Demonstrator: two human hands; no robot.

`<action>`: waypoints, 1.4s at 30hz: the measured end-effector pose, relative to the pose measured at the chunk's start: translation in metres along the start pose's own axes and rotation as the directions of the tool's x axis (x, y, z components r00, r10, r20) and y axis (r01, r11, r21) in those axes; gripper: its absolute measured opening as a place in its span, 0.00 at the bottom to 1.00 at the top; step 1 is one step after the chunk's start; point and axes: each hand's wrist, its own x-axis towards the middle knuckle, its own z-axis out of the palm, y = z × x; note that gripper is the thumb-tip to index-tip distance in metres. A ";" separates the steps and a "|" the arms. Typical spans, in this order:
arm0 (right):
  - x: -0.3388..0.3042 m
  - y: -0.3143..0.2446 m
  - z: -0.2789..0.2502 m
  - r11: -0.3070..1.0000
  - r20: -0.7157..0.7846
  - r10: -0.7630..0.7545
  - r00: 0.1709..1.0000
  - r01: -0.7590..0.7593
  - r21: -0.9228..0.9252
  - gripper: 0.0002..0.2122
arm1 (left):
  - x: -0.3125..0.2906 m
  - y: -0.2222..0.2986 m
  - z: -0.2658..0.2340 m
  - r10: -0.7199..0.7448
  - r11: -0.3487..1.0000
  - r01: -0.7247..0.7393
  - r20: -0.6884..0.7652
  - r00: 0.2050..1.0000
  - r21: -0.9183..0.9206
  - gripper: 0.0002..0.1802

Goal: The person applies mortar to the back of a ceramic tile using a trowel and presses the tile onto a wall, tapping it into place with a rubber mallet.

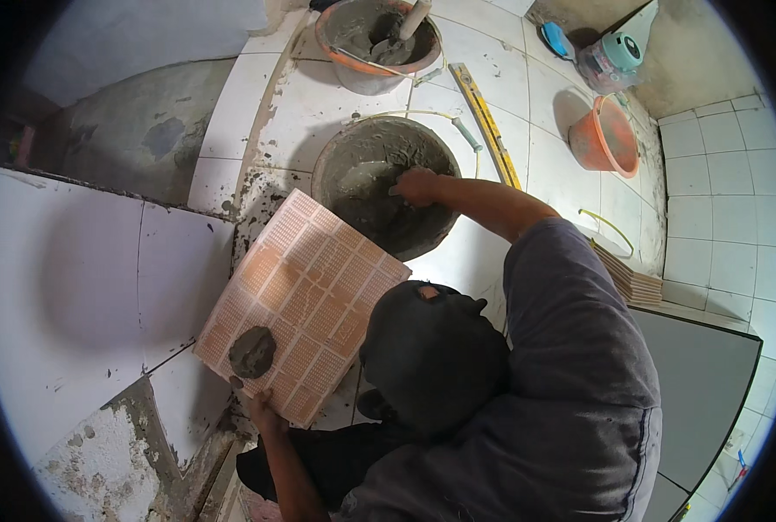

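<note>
My left hand (269, 412) grips the near edge of a large terracotta-backed tile (314, 291), fingers wrapped at its border. The tile lies tilted across the scene with its ribbed grid back facing up. On it, near the left hand, sits a lump of grey mortar (253, 352), with a smaller dab beside it. My right hand (416, 187) reaches down into a wide round tub (323, 174) of wet grey mortar (388, 222). Its fingers are closed, and what they hold, if anything, is hidden. Black cloth overlaps the tile's right corner.
Beyond the tub stands an orange-rimmed bucket (325, 39) of mortar with a handled tool (414, 19) in it. A yellow spirit level (485, 126) lies on the white floor tiles. An orange bucket (583, 143) lies tipped at right, near stacked tiles (640, 285) and a teal-lidded container (609, 65).
</note>
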 end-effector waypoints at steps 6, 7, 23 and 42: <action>0.001 0.002 0.008 0.996 -0.052 -0.082 0.995 0.081 -0.027 0.20 | 0.004 -0.003 0.001 0.012 0.999 -0.012 -0.003 1.000 -0.043 0.35; 0.002 0.002 0.009 0.997 -0.076 -0.072 0.995 0.069 -0.041 0.20 | 0.005 -0.002 -0.001 0.007 0.998 -0.004 0.042 0.999 -0.062 0.35; 0.030 0.011 -0.006 0.941 -0.015 -0.184 0.983 0.181 0.285 0.25 | 0.000 0.006 0.005 -0.014 1.000 0.014 -0.021 1.000 0.009 0.40; -0.062 0.017 -0.124 0.897 -0.173 -0.103 0.979 0.167 0.409 0.20 | -0.001 -0.003 0.002 -0.006 0.999 0.002 -0.111 0.994 -0.035 0.21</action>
